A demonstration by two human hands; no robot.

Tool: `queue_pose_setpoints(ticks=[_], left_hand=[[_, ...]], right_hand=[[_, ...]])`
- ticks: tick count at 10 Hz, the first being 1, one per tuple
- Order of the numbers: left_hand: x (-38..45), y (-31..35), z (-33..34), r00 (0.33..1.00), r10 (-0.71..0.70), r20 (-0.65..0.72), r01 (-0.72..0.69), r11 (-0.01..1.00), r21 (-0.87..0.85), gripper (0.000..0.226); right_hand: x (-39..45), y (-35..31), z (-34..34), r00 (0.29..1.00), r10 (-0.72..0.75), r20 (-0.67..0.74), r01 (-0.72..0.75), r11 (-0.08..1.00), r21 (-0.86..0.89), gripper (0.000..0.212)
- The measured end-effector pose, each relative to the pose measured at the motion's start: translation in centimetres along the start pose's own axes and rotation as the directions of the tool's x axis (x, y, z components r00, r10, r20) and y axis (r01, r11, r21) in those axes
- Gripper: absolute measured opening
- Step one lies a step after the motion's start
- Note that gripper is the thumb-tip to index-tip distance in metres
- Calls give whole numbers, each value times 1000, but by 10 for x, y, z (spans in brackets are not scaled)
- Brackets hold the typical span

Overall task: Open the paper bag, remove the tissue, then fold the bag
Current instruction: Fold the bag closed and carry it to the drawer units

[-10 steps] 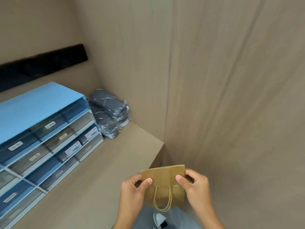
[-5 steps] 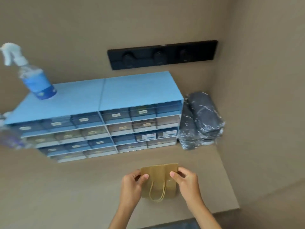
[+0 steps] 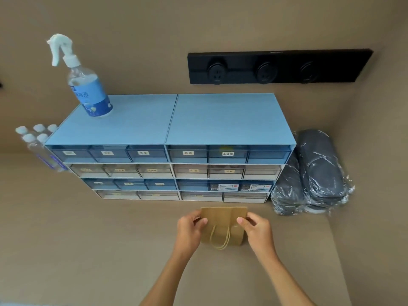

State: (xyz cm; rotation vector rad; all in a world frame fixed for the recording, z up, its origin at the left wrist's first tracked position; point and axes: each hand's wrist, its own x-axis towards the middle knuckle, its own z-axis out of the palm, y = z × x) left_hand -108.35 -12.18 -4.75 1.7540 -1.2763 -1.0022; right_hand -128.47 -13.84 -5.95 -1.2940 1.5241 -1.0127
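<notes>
A small brown paper bag [image 3: 223, 219] with twisted cord handles is held over the tan desk [image 3: 88, 250], just in front of the drawer unit. My left hand [image 3: 191, 228] pinches its upper left edge, thumb on the front. My right hand [image 3: 257, 228] pinches the upper right edge the same way. The bag looks flat, with the handles hanging down its front. No tissue shows.
A blue drawer unit [image 3: 170, 151] stands against the back wall with a spray bottle [image 3: 86, 85] on top. Small bottles [image 3: 37, 142] stand at its left, wrapped dark slippers [image 3: 313, 173] at its right. A black socket strip [image 3: 278, 66] is on the wall. The desk edge runs down the right.
The view has swung left from the wall corner to face the desk and drawers. Both hands have kept hold of the bag and carried it over the desk.
</notes>
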Motion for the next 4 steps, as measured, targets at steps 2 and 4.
queue_pose_setpoints(ticks=[2,4], left_hand=[[-2,-5,2,1000,-5,-7,5,1000,-20,27],[-5,5,-4,998,4,64,1,996,-89,41]], right_hand=[[-5,-4,2,1000,4,8,-4,1000,8,23],[-10,-17,-1,998,25,53,-27,999,29,46]])
